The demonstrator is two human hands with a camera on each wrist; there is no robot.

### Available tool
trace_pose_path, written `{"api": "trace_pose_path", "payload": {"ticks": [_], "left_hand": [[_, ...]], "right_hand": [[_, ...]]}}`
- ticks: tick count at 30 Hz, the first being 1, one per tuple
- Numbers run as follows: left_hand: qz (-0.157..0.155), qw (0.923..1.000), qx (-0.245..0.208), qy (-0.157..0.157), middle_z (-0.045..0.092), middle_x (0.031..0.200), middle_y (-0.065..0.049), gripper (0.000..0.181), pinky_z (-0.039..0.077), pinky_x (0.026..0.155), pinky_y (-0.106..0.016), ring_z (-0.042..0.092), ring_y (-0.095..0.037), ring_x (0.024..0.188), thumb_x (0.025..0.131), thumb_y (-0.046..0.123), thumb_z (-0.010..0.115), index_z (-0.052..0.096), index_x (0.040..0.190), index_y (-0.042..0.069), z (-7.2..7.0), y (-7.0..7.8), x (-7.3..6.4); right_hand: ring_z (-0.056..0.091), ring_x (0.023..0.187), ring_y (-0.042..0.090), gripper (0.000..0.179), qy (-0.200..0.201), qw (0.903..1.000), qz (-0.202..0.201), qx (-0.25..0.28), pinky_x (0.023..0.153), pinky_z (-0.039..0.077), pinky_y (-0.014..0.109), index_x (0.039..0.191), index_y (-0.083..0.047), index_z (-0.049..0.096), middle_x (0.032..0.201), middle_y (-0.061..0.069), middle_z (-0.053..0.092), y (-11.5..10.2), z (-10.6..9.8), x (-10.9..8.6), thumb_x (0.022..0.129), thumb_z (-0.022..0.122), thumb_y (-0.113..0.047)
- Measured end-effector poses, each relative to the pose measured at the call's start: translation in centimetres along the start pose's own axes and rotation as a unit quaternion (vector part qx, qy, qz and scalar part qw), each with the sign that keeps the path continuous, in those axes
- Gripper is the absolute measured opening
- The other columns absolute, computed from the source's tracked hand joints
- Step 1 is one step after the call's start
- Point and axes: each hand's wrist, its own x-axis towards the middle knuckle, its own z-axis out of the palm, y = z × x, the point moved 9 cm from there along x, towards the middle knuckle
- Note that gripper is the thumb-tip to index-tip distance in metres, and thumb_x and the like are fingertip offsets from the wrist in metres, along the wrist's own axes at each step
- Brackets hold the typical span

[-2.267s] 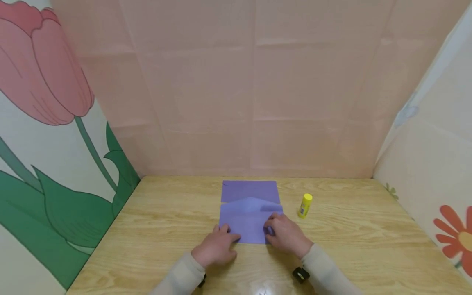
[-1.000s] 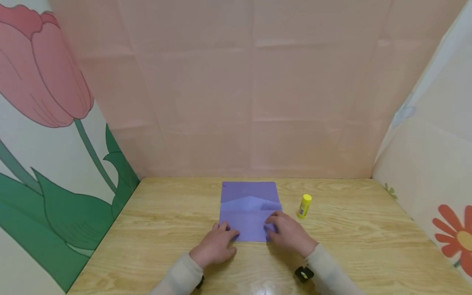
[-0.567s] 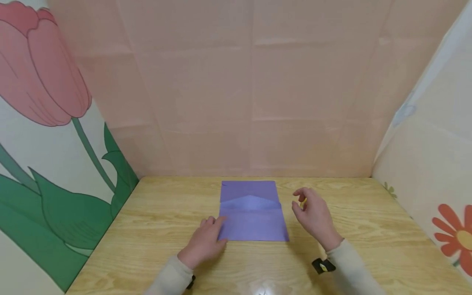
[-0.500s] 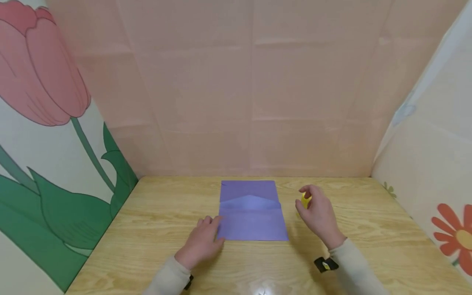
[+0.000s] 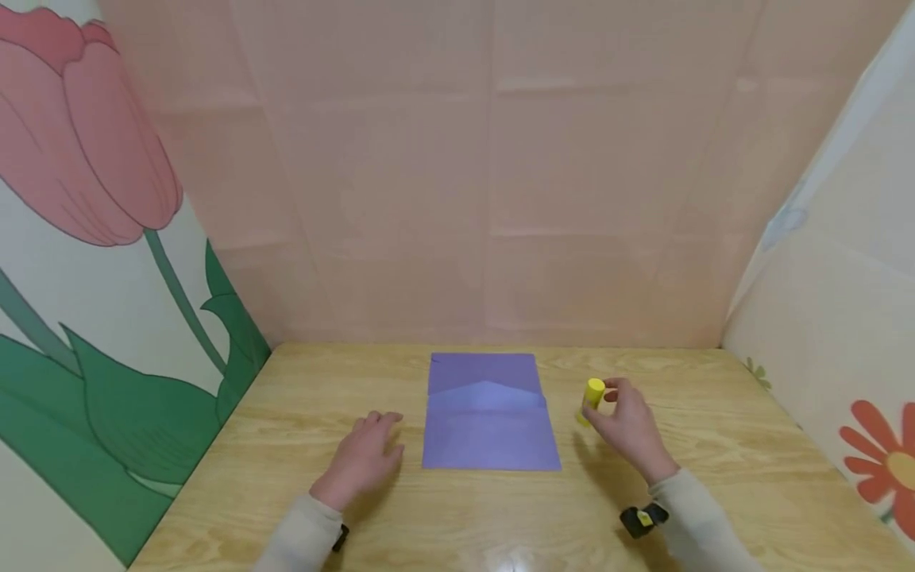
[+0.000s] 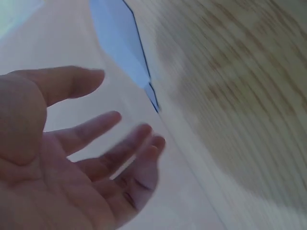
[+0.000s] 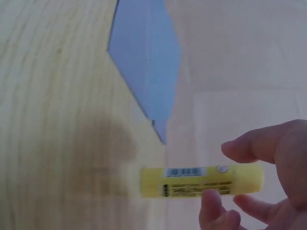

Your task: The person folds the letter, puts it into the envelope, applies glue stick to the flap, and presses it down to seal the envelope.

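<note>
A folded purple paper (image 5: pixel 492 437), shaped like an envelope with its darker upper part (image 5: pixel 484 372) spread flat, lies mid-table in the head view. My left hand (image 5: pixel 360 461) is left of it, apart from the paper, with fingers loosely spread; the left wrist view shows nothing in the palm (image 6: pixel 62 191). A yellow glue stick (image 5: pixel 593 395) stands upright to the paper's right. Around it is my right hand (image 5: pixel 629 429), thumb and fingers on opposite sides. In the right wrist view, a gap shows between the thumb (image 7: pixel 249 146) and the glue stick (image 7: pixel 199 181).
The wooden table (image 5: pixel 286 397) meets a pinkish cloth backdrop (image 5: pixel 486 199) at its far edge. A panel with a large tulip (image 5: pixel 107 151) stands on the left, and one with a red flower (image 5: pixel 897 461) on the right.
My left hand has drawn left, off the paper. My right hand has left the paper's right side and moved to the glue stick, which stands where it was.
</note>
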Motion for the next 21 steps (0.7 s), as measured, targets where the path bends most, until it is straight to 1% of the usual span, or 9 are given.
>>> {"api": "trace_pose_path", "payload": {"ticks": [1,3,7,10,14,16,18,21], "left_hand": [[0.0,1.0,-0.006,0.003,0.063,0.114,-0.014,0.042,0.053,0.082,-0.048,0.06,-0.032,0.103,0.092,0.016,0.069,0.06,0.131,0.004,-0.1,-0.2,0.0],[0.005,0.9998,-0.014,0.01,0.066,0.11,-0.013,0.036,0.054,0.081,-0.047,0.062,-0.029,0.099,0.092,0.015,0.069,0.063,0.125,0.004,-0.3,-0.4,0.0],[0.02,0.9993,-0.022,0.024,0.068,0.101,-0.012,0.026,0.054,0.077,-0.046,0.064,-0.027,0.091,0.09,0.012,0.07,0.067,0.114,0.002,-0.7,-0.3,0.0],[0.027,0.9991,-0.021,0.025,0.069,0.098,-0.012,0.022,0.054,0.077,-0.045,0.065,-0.026,0.09,0.089,0.01,0.071,0.069,0.109,0.001,-0.8,-0.2,0.0],[0.03,0.9991,-0.022,0.02,0.069,0.097,-0.011,0.019,0.054,0.078,-0.045,0.065,-0.026,0.09,0.089,0.01,0.071,0.07,0.106,0.002,-0.6,-0.2,0.0],[0.034,0.9989,-0.025,0.02,0.07,0.096,-0.011,0.018,0.054,0.078,-0.046,0.065,-0.027,0.09,0.089,0.01,0.071,0.07,0.105,0.002,-0.5,-0.1,0.0],[0.038,0.9986,-0.03,0.019,0.07,0.097,-0.012,0.018,0.054,0.079,-0.047,0.065,-0.028,0.091,0.088,0.01,0.071,0.07,0.105,0.002,-0.5,0.0,0.0],[0.04,0.9983,-0.042,0.014,0.07,0.098,-0.013,0.019,0.054,0.079,-0.048,0.065,-0.03,0.091,0.089,0.01,0.07,0.069,0.106,0.002,-0.3,0.1,0.0]], "right_hand": [[0.057,0.102,0.045,0.061,-0.009,1.0,0.004,0.0,0.078,0.05,0.05,0.132,0.013,0.043,0.119,0.035,0.054,0.2,0.3,0.0,0.09,0.072,-0.021],[0.058,0.104,0.047,0.058,-0.02,0.9998,0.007,0.002,0.081,0.05,0.054,0.128,0.013,0.046,0.119,0.035,0.056,0.6,0.6,0.0,0.09,0.071,-0.021],[0.06,0.101,0.046,0.048,-0.018,0.9998,-0.001,0.005,0.082,0.05,0.056,0.121,0.011,0.05,0.116,0.035,0.059,1.2,1.0,0.2,0.091,0.07,-0.021],[0.062,0.097,0.041,0.043,-0.012,0.9999,-0.007,0.002,0.079,0.051,0.05,0.118,0.009,0.053,0.116,0.033,0.06,1.7,1.1,0.4,0.092,0.069,-0.022],[0.064,0.084,0.027,0.041,-0.018,0.9997,-0.001,0.014,0.067,0.052,0.035,0.119,0.007,0.054,0.124,0.033,0.057,2.2,1.4,0.6,0.095,0.066,-0.024],[0.065,0.078,0.021,0.042,-0.025,0.9994,0.002,0.025,0.06,0.051,0.03,0.121,0.007,0.053,0.128,0.035,0.054,2.3,1.5,0.6,0.096,0.065,-0.024],[0.065,0.075,0.019,0.041,-0.026,0.9992,0.004,0.031,0.058,0.051,0.028,0.121,0.007,0.053,0.129,0.035,0.054,2.3,1.6,0.6,0.096,0.065,-0.024],[0.067,0.076,0.021,0.039,-0.016,0.9995,-0.006,0.027,0.059,0.052,0.028,0.118,0.006,0.054,0.125,0.034,0.058,2.0,1.6,0.6,0.095,0.067,-0.023]]}}
